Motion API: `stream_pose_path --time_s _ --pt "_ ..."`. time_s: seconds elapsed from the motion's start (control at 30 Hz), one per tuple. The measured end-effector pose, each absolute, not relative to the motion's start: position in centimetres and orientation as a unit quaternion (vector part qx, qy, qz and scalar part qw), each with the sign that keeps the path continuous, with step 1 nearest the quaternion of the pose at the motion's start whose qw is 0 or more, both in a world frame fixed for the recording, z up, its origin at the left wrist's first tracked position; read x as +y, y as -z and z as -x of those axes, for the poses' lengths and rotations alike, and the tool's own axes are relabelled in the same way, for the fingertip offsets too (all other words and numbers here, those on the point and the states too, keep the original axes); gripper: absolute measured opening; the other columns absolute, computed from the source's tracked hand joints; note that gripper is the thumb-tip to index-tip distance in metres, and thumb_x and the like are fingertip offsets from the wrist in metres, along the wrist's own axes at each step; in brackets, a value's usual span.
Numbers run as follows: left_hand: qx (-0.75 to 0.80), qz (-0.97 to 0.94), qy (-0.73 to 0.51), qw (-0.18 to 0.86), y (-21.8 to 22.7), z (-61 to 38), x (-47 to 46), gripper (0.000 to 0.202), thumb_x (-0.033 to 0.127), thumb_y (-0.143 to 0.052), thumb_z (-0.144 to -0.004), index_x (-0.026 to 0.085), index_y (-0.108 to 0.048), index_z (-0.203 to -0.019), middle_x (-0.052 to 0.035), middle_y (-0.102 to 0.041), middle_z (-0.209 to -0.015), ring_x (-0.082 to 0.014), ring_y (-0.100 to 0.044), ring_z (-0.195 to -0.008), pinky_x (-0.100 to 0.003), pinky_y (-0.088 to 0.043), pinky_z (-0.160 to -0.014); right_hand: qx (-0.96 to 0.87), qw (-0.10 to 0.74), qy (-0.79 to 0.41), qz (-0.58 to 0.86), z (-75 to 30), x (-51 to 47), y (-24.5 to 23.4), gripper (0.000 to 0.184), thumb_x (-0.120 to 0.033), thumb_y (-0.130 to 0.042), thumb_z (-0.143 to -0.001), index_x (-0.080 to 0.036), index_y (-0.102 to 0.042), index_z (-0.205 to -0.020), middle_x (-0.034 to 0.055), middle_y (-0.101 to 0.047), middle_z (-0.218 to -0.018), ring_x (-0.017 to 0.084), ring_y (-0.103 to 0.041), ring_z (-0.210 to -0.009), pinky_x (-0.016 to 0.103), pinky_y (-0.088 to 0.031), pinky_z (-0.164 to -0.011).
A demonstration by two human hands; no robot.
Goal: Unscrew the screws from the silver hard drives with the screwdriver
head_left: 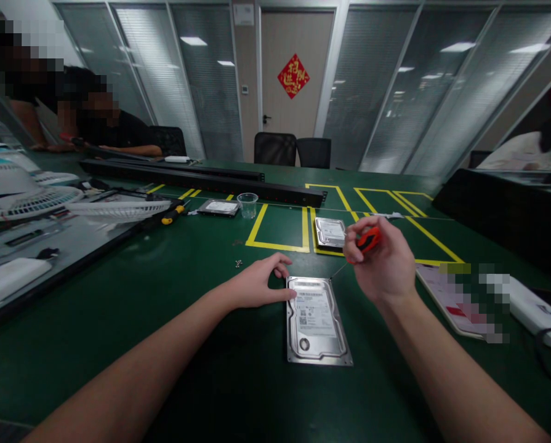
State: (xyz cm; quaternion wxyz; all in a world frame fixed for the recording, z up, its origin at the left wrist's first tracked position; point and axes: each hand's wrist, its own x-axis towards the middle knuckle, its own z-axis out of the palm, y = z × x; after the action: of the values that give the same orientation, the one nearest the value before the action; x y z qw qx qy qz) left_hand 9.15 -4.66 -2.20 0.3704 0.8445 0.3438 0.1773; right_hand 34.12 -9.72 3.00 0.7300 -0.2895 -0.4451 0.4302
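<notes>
A silver hard drive [319,332] with a white label lies flat on the green table in front of me. My left hand [263,280] steadies it, with the thumb on its top near the far left corner and the fingers curled by its far edge. My right hand [386,261] is closed around the red-and-black handle of a screwdriver [369,241]. The thin shaft slants down to the drive's far right corner, where the tip appears to meet a screw spot. Several small screws [239,263] lie loose beyond my left forearm.
Behind my right hand sits a second hard drive [329,232]; a third drive [218,207] lies beside a clear plastic cup [247,206]. A yellow-and-black screwdriver [173,214], long black bars [210,181] and white fans [118,209] are farther left. A phone-like slab [446,295] is right.
</notes>
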Motion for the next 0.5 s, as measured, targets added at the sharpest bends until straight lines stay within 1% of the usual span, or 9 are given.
stream_pose_path --time_s 0.07,0.17,0.3,0.33,0.4,0.43,0.5 --pt "0.35 -0.842 -0.173 0.373 2.13 -9.16 -4.7 0.071 0.056 -0.079 -0.082 0.019 -0.053 -0.137 -0.0102 -0.067 -0.123 -0.0267 -0.064 -0.116 -0.043 -0.051 -0.1 -0.449 0.729 -0.432 0.284 -34.32 -9.68 -3.0 0.032 -0.044 -0.057 -0.092 -0.019 -0.07 -0.077 0.0021 -0.059 -0.071 0.009 -0.045 -0.048 0.027 -0.035 -0.049" --pt "0.349 -0.841 -0.174 0.375 2.08 -9.22 -4.73 0.071 0.056 -0.079 -0.083 0.019 -0.053 -0.138 -0.0099 -0.067 -0.122 -0.0266 -0.064 -0.116 -0.043 -0.051 -0.1 -0.443 0.73 -0.428 0.298 -34.34 -9.66 -2.99 0.027 -0.036 -0.058 -0.088 -0.018 -0.07 -0.074 0.0031 -0.061 -0.074 0.011 -0.051 -0.052 0.028 -0.039 -0.051" --pt "0.341 -0.844 -0.182 0.371 2.24 -9.32 -4.64 0.07 0.054 -0.08 -0.082 0.019 -0.053 -0.136 -0.0095 -0.068 -0.119 -0.0261 -0.065 -0.114 -0.042 -0.051 -0.1 -0.431 0.737 -0.414 0.314 -33.95 -9.77 -3.03 0.017 -0.029 -0.067 -0.085 -0.021 -0.061 -0.071 0.0021 -0.067 -0.078 0.014 -0.06 -0.058 0.028 -0.044 -0.056" --pt "0.339 -0.845 -0.185 0.37 2.31 -9.32 -4.61 0.07 0.055 -0.08 -0.082 0.019 -0.053 -0.136 -0.0096 -0.069 -0.119 -0.026 -0.065 -0.113 -0.042 -0.052 -0.1 -0.43 0.738 -0.414 0.315 -33.85 -9.81 -3.05 0.017 -0.028 -0.069 -0.083 -0.022 -0.059 -0.072 0.0012 -0.068 -0.077 0.014 -0.059 -0.057 0.028 -0.044 -0.055" --pt "0.336 -0.846 -0.186 0.369 2.45 -9.29 -4.55 0.07 0.056 -0.08 -0.082 0.019 -0.053 -0.136 -0.0095 -0.068 -0.12 -0.0258 -0.065 -0.113 -0.042 -0.052 -0.099 -0.431 0.736 -0.419 0.313 -33.74 -9.9 -3.12 0.018 -0.026 -0.072 -0.082 -0.023 -0.056 -0.075 -0.0009 -0.068 -0.076 0.013 -0.055 -0.051 0.027 -0.04 -0.052" --pt "0.336 -0.846 -0.186 0.369 2.5 -9.26 -4.53 0.07 0.056 -0.079 -0.082 0.019 -0.053 -0.136 -0.0095 -0.068 -0.12 -0.0258 -0.065 -0.113 -0.042 -0.052 -0.099 -0.433 0.733 -0.423 0.311 -33.74 -9.93 -3.15 0.017 -0.027 -0.073 -0.083 -0.023 -0.057 -0.077 -0.0015 -0.067 -0.076 0.011 -0.051 -0.049 0.026 -0.037 -0.05" --pt "0.338 -0.846 -0.184 0.369 2.54 -9.21 -4.53 0.071 0.057 -0.079 -0.082 0.02 -0.053 -0.137 -0.0095 -0.068 -0.121 -0.0259 -0.065 -0.114 -0.042 -0.052 -0.099 -0.435 0.729 -0.434 0.301 -33.83 -9.94 -3.2 0.017 -0.034 -0.071 -0.087 -0.023 -0.061 -0.08 -0.0016 -0.065 -0.074 0.009 -0.045 -0.046 0.026 -0.034 -0.049"
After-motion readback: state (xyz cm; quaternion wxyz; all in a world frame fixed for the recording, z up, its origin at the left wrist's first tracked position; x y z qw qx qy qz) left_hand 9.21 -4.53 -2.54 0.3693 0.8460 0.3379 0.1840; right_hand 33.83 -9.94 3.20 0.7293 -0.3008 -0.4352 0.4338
